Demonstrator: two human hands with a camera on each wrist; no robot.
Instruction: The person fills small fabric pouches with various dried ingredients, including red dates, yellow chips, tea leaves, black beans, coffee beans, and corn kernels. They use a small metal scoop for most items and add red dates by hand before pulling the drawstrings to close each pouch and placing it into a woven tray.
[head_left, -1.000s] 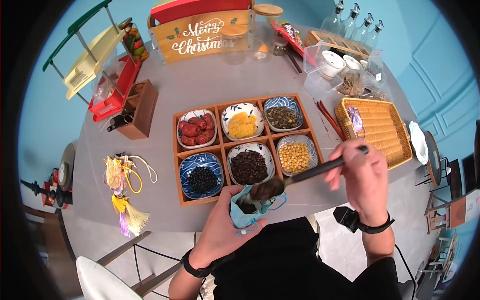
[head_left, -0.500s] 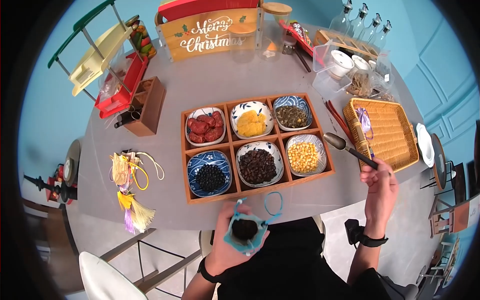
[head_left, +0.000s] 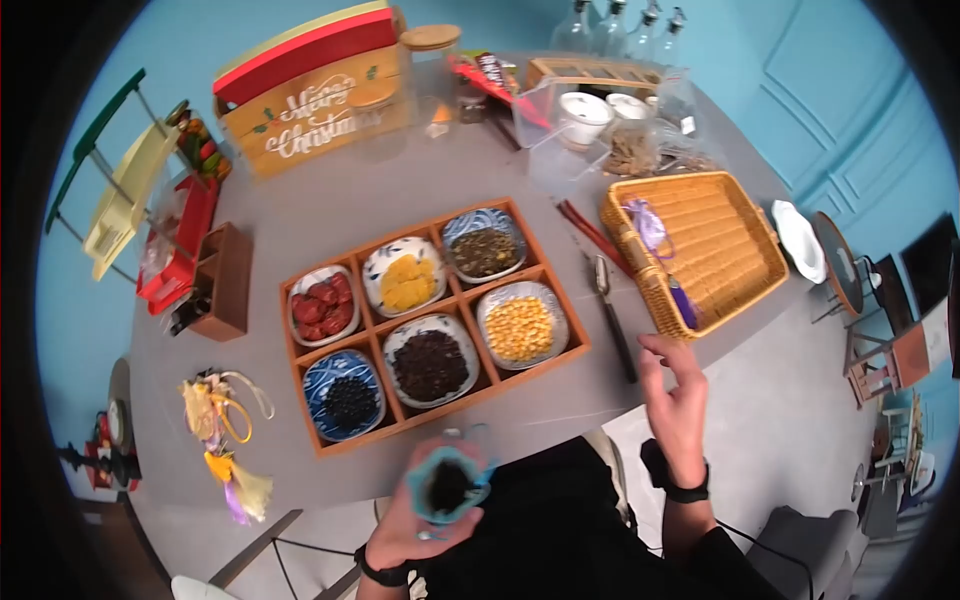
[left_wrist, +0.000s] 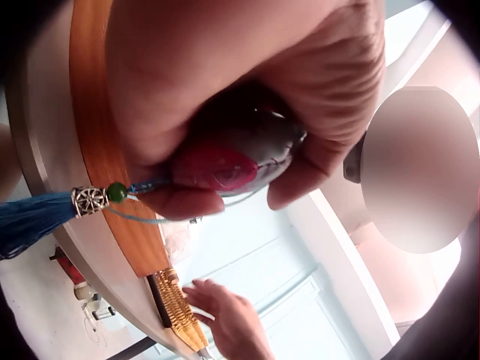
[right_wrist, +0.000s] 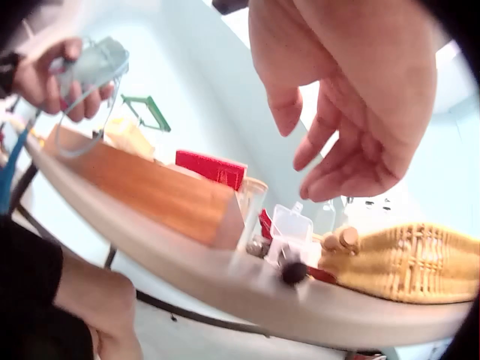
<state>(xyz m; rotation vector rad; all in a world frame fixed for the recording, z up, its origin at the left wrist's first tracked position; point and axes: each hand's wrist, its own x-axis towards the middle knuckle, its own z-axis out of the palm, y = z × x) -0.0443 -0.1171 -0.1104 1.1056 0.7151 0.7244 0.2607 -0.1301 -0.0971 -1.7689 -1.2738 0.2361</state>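
Observation:
My left hand grips a light blue drawstring pouch at the table's front edge, its mouth facing up with dark contents inside. In the left wrist view, curled fingers wrap the pouch, which shows a pink patch; a blue tassel with a green bead hangs from it. My right hand is empty, fingers loosely bent, over the table edge. Just beyond its fingertips lies a small metal scoop with a black handle, between the bowl of yellow corn kernels and the wicker basket.
A divided wooden tray carries several small bowls of dried ingredients. The basket holds a purple sachet. Tasselled sachets lie at left. Behind stand a wooden box, a Christmas crate, jars and clear plastic containers.
The scoop went from over the pouch to the table beside the basket, and my right hand let go of it. My left hand keeps the pouch near my body. The head view has turned.

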